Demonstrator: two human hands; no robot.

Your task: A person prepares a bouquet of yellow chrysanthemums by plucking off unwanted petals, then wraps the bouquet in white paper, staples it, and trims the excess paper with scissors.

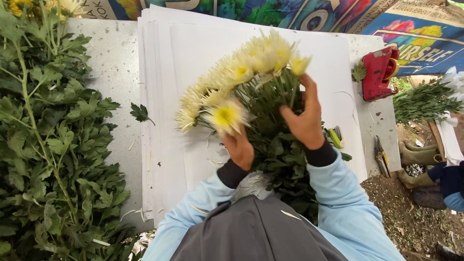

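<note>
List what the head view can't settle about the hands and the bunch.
- Left hand: fingers buried in bunch of pale yellow flowers; grip unclear.
- Right hand: fingertips among stems.
- Stem ends: hidden by leaves and the person's body.
- Green tool: mostly behind right wrist.

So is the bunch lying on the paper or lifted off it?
Lifted. Both hands, left and right, grip the bunch by its stems, and the blooms tilt up over the paper.
</note>
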